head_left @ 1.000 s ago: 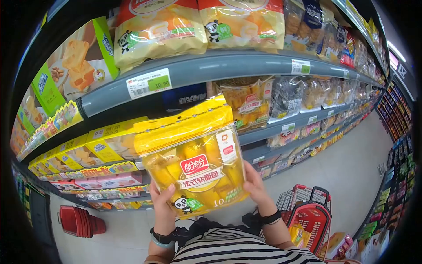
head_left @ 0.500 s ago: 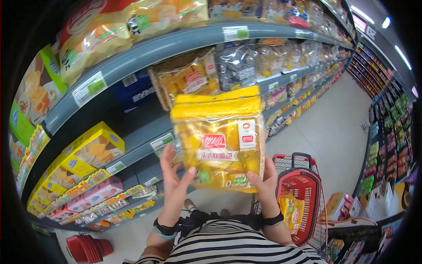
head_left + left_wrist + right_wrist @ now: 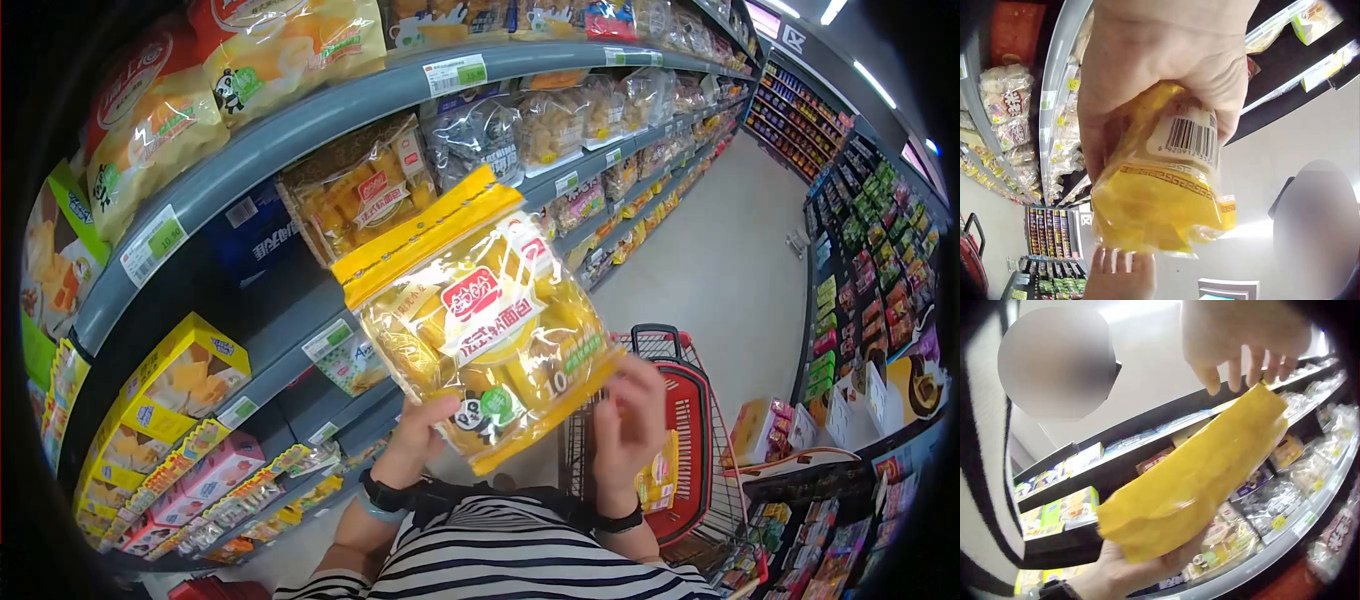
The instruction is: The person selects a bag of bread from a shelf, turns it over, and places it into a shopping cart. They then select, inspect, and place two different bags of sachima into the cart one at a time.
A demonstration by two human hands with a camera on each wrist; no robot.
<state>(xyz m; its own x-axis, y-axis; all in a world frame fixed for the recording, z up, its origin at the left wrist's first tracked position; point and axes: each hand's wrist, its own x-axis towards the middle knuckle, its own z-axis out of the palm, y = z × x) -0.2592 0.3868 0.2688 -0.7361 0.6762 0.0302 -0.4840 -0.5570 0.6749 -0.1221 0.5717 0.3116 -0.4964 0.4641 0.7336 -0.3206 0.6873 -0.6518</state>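
A yellow bag of soft bread rolls (image 3: 480, 320) with a clear front and a red logo is tilted in front of the shelves. My left hand (image 3: 412, 440) grips its lower left edge, thumb across the front. In the left wrist view the left hand (image 3: 1166, 56) wraps the bag's side, where a barcode shows. My right hand (image 3: 630, 420) is beside the lower right corner with loosely bent fingers. In the right wrist view the right hand's fingers (image 3: 1254, 365) hang apart from each other by the bag's end, holding nothing.
A shopping cart with a red basket (image 3: 697, 430) stands at the right, a yellow package (image 3: 657, 475) inside. Similar bread (image 3: 365, 190) sits on the shelf behind the bag. Yellow boxes (image 3: 165, 400) fill a lower shelf at the left. An aisle floor (image 3: 690, 240) runs back between shelves.
My right hand has let go of the bag, which both hands held before. The bag now leans over to the left. The head view has turned to the right along the aisle.
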